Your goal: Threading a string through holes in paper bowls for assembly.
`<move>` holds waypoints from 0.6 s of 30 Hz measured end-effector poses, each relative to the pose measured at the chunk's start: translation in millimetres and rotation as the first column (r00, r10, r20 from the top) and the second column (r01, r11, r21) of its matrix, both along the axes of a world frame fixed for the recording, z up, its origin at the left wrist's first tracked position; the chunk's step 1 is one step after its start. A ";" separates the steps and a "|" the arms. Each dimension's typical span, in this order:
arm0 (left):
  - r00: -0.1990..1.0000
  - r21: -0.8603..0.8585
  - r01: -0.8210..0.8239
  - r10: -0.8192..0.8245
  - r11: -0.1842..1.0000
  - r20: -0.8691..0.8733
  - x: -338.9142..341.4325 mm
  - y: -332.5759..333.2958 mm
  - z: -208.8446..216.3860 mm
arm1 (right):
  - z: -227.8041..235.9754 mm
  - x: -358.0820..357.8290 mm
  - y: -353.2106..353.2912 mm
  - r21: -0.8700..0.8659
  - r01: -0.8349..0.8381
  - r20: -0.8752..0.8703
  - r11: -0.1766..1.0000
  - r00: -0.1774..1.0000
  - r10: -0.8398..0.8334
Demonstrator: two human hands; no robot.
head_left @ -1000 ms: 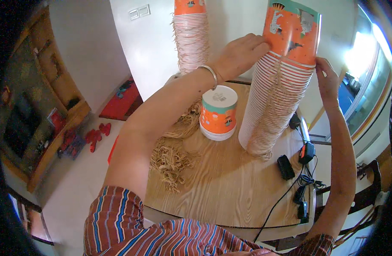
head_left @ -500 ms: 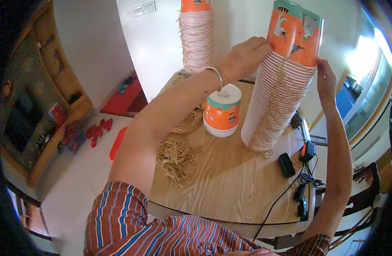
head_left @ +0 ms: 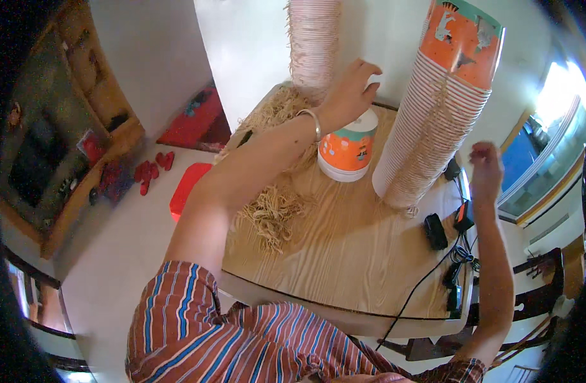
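Observation:
A tall stack of nested orange, white and teal paper cups (head_left: 427, 115) stands on the table, tan twine strands hanging down its near side. My left hand (head_left: 352, 96), a bangle on its wrist, is open in the air left of that stack, with nothing in it. Below it a short stack of the same cups (head_left: 345, 155) sits upside down, partly covered by the hand. My right hand (head_left: 488, 171) is off the tall stack, just to its right; its fingers look curled but are smeared by motion.
Another tall cup stack (head_left: 312, 45) with twine stands at the back. Tan twine heaps (head_left: 274, 214) lie on the wooden table (head_left: 331, 255). Black adapters and cables (head_left: 460, 252) are along the right edge. A red stool (head_left: 187, 189) is at the left, a dark chair (head_left: 542, 287) at the right.
Both hands have let go of the tall cup stack. My left hand moved left and down from it, my right hand dropped lower. The view shifted slightly.

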State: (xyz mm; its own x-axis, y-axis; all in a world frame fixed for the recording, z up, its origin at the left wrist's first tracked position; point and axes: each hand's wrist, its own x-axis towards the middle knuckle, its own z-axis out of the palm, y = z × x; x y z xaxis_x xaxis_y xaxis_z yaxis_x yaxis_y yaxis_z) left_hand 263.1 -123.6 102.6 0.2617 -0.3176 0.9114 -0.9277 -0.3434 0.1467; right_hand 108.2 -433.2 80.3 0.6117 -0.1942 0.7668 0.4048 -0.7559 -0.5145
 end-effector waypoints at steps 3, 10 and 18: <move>0.984 0.052 -0.108 0.114 0.993 -0.137 14.5 38.6 -48.0 | -39.2 -44.1 74.6 -0.051 -0.261 -0.303 0.964 0.924 0.234; 0.811 0.364 -0.146 0.322 0.920 -0.488 10.9 44.1 -60.6 | -116.9 -63.5 144.2 -0.133 -0.776 -0.725 0.616 0.500 0.474; 0.824 0.620 -0.225 0.486 0.752 -0.290 31.0 9.8 -62.9 | -177.7 -8.8 172.0 -0.064 -0.683 -0.654 0.727 0.579 0.486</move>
